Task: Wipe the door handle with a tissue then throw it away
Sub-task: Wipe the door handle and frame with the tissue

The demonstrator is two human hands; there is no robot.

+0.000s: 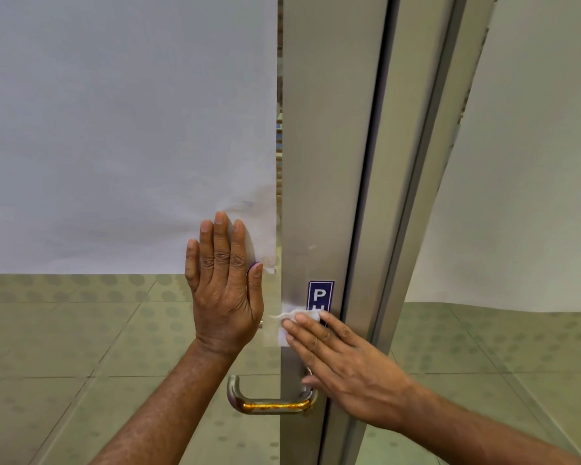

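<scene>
A metal lever door handle sticks out to the left from the grey door frame, low in the view. My right hand presses a white tissue flat against the frame just above the handle, partly covering a blue sticker with a white letter P. My left hand lies flat with fingers together against the door's glass panel, left of the frame and above the handle. It holds nothing.
The glass door panel is covered on its upper part by white sheeting. A second frame post and another covered pane stand to the right. Tiled floor shows through the lower glass.
</scene>
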